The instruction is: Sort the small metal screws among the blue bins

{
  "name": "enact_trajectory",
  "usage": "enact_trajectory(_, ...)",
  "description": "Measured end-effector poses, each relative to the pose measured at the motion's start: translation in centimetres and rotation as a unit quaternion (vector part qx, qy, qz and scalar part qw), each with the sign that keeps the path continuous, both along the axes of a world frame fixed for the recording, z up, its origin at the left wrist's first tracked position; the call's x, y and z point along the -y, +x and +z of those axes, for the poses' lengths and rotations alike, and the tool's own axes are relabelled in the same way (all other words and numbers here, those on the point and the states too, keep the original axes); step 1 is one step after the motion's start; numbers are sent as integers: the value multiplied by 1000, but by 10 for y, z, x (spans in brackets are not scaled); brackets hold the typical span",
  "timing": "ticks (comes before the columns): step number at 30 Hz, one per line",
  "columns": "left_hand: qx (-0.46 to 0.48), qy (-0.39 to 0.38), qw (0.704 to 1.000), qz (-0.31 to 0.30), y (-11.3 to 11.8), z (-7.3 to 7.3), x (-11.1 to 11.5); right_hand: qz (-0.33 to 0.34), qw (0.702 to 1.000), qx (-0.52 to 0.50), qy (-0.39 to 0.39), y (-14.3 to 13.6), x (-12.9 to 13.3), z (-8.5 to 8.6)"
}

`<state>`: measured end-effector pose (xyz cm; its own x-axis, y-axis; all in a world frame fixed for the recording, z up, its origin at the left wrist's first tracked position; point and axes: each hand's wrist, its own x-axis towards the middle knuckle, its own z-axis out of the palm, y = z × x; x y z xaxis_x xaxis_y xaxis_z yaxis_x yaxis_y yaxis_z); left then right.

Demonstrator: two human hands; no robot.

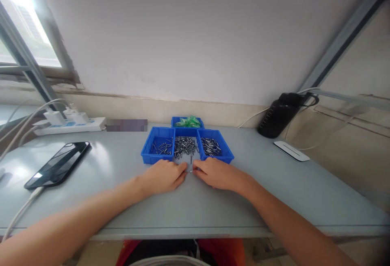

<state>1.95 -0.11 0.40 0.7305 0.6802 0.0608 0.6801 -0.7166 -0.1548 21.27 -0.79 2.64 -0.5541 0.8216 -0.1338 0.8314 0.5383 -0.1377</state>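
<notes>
My left hand (165, 175) and my right hand (217, 172) rest close together on the table, both with fingers pinched. A small shiny metal pin (191, 171) spans the narrow gap between the two sets of fingertips, its ends hidden in them. Just beyond, one more slim pin (191, 159) lies apart from a loose pile of metal pins (184, 145). Blue bins flank that pile: the left bin (147, 147) has some pins scattered inside, and the right bin (227, 149) contains a denser heap. The pins are too small to tell their exact kind.
Behind the pile, a third blue bin (186, 128) contains green plastic packaging (189, 122). On the left are a phone (59, 164) on a cable and a white power strip (73, 126) with plugs. A black bottle (278, 115) and a white flat device (291, 151) are at right.
</notes>
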Motion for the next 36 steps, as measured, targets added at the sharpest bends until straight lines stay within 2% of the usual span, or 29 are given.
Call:
enact_trajectory(10, -4, 29, 1000, 4, -1, 1, -1, 40, 999, -17, 30, 0, -2, 1)
enact_trajectory(16, 11, 8, 1000, -8, -2, 0, -1, 53, 998, -33, 16, -2, 0, 4)
enact_trajectory(23, 36, -28, 999, -3, -4, -2, -4, 64, 995, -35, 66, -2, -2, -1)
enact_trajectory(28, 64, -71, 995, -4, -5, 0, -6, 80, 993, -57, 61, -1, -1, -2)
enact_trajectory(36, 70, -83, 994, -1, -5, 1, -6, 99, 991, -76, 38, -3, 0, -1)
